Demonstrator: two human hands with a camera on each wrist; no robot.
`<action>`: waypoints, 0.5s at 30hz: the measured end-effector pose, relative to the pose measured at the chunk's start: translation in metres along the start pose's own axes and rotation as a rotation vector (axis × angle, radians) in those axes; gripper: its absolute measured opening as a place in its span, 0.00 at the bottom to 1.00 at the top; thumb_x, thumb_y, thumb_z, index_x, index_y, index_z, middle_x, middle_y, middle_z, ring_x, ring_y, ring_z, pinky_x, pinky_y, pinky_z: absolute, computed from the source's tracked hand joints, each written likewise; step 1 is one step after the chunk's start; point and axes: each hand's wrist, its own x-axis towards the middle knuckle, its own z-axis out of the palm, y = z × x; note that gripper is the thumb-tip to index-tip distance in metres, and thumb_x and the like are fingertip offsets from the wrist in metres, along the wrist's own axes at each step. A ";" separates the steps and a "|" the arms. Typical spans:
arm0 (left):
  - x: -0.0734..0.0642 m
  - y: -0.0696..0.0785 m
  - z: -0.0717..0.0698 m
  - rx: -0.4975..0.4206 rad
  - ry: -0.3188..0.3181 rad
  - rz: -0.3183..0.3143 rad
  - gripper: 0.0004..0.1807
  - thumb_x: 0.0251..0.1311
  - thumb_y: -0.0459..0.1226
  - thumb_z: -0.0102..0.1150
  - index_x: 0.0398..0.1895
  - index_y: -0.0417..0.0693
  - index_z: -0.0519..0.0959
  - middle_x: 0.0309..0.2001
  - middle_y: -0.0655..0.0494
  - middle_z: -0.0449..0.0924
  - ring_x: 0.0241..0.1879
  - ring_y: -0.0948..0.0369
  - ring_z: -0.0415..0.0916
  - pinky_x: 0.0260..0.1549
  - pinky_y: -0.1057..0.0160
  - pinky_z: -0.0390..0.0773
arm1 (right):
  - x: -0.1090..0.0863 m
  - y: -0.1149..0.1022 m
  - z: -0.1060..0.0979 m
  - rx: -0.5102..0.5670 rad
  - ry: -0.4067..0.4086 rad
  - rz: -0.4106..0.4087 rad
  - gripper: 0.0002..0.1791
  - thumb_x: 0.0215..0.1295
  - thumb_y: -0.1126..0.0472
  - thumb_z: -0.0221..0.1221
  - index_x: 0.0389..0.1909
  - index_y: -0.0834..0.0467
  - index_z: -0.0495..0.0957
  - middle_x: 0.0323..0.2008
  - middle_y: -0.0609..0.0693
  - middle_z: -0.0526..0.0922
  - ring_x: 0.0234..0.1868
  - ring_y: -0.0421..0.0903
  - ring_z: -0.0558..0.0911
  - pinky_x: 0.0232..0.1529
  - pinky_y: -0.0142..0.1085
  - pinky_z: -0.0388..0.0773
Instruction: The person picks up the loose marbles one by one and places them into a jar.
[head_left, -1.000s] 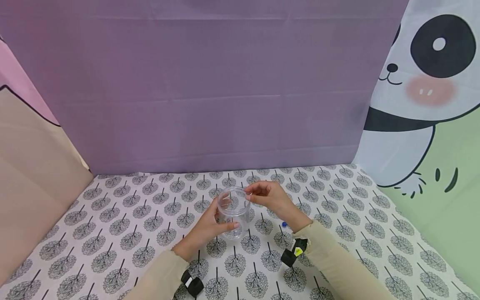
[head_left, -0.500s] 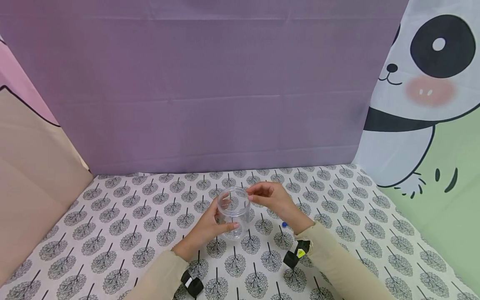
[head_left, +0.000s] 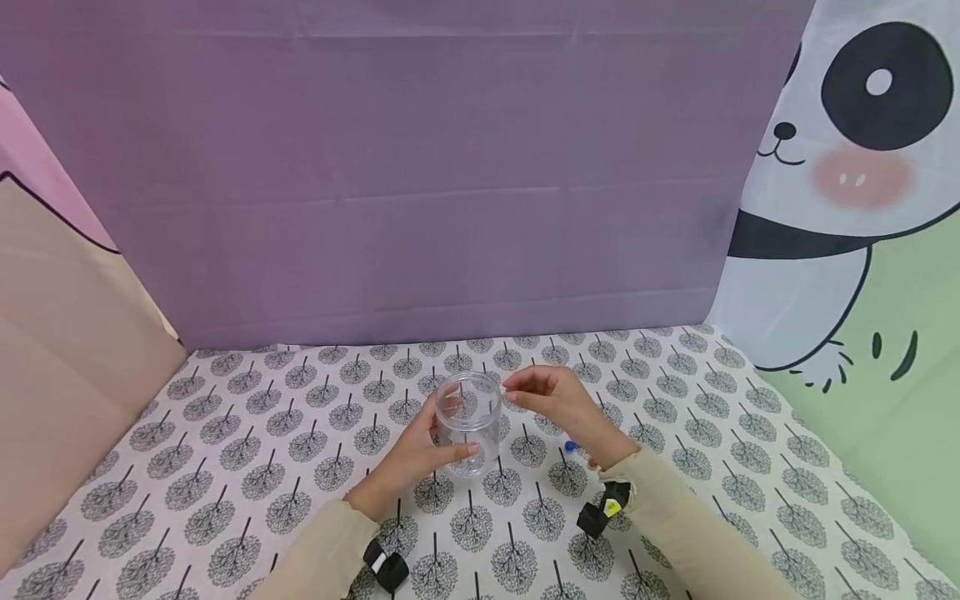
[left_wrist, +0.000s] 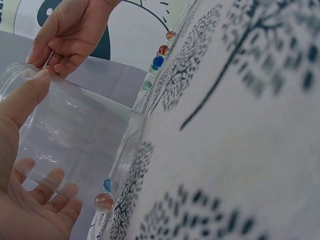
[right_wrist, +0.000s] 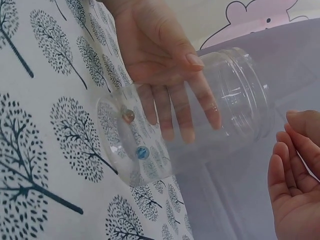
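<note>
My left hand (head_left: 420, 442) grips a clear plastic jar (head_left: 480, 437) by its side, thumb on the near wall and fingers around the far wall. The jar stands upright with its mouth uncovered. Just right of the rim is my right hand (head_left: 551, 400), fingers loosely curled and thumb close to the index fingertip, with nothing visible in it. In the right wrist view, a blue marble (right_wrist: 142, 152) and a brown marble (right_wrist: 128, 116) show through the wall near the jar's base. A blue marble (head_left: 572, 446) lies on the cloth beneath my right wrist.
Several marbles, among them an orange one (left_wrist: 163, 50) and a green one (left_wrist: 146, 85), lie on the cloth right of the jar. A tree-print cloth (head_left: 300, 492) covers the table. A purple curtain (head_left: 450, 208) hangs at the back, with a panda print (head_left: 840, 217) to the right.
My right hand has drawn slightly right, away from the jar's rim. The left hand and the jar have stayed in place.
</note>
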 end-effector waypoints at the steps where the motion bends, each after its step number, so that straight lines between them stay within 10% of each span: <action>1: 0.000 0.000 0.000 -0.005 0.000 0.001 0.51 0.44 0.38 0.73 0.71 0.64 0.54 0.68 0.48 0.61 0.58 0.50 0.67 0.58 0.39 0.65 | -0.001 0.000 0.000 -0.003 -0.002 0.004 0.17 0.58 0.57 0.64 0.45 0.63 0.79 0.39 0.54 0.83 0.38 0.48 0.80 0.44 0.42 0.78; 9: -0.001 0.001 0.000 -0.024 -0.012 0.018 0.51 0.45 0.38 0.73 0.71 0.62 0.53 0.68 0.46 0.60 0.59 0.49 0.67 0.59 0.39 0.64 | -0.006 0.002 -0.002 -0.007 -0.022 0.023 0.19 0.59 0.55 0.63 0.46 0.63 0.79 0.42 0.56 0.83 0.44 0.59 0.78 0.51 0.55 0.74; 15: 0.000 0.000 0.000 -0.020 -0.007 0.017 0.52 0.44 0.38 0.73 0.71 0.62 0.53 0.68 0.46 0.60 0.58 0.49 0.67 0.59 0.40 0.63 | -0.008 0.007 -0.004 -0.007 -0.009 0.041 0.15 0.58 0.54 0.64 0.43 0.56 0.81 0.43 0.53 0.83 0.48 0.61 0.78 0.50 0.46 0.76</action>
